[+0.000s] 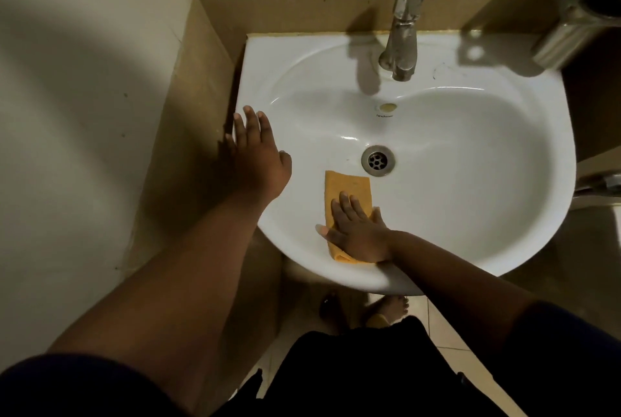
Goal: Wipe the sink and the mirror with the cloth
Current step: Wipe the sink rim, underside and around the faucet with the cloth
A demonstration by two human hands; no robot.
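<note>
The right hand (358,231) lies flat, fingers straight, pressing the folded orange cloth (349,191) onto the near slope of the sink (470,181), just short of the drain (377,159); the cloth looks soft, light and limp, best handled under a spread palm; the left hand (260,154), fingers extended, rests on the left rim; the basin holds no standing water; the tap (403,30) stands behind; the mirror is out of view.

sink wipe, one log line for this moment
right hand flat on cloth | cloth inside sink, near drain | left hand on rim
</note>
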